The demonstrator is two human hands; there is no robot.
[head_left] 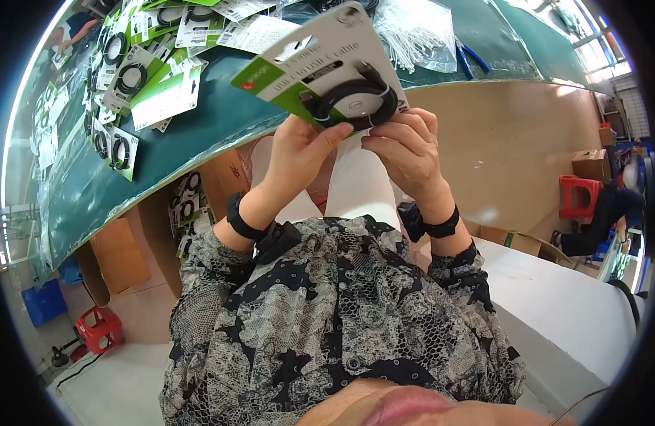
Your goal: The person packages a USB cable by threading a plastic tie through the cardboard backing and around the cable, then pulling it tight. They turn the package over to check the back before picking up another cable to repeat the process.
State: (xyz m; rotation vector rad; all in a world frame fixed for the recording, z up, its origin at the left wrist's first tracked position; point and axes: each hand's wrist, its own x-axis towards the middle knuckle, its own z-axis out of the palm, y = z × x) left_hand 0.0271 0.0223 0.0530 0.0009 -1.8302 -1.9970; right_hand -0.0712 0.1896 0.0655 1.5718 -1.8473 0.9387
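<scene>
The left hand [304, 149] and right hand [410, 150] pinch the bottom of the cable card [332, 64] at twelve o'clock, maybe to keep it steady, while more cards [170, 98] lie on the bench [207, 117] at ten.

A carded black cable [320, 60] hides most fingers of the left hand [297, 148] from my remote feed. The upper edge cuts off a bag of white strips [415, 32] and the pile of packaged cables [157, 92]; the green tabletop [221, 106] partly covers more packages [189, 209] beneath. At right, a bent co-worker's [606, 224] work is too small for me to tell.
</scene>
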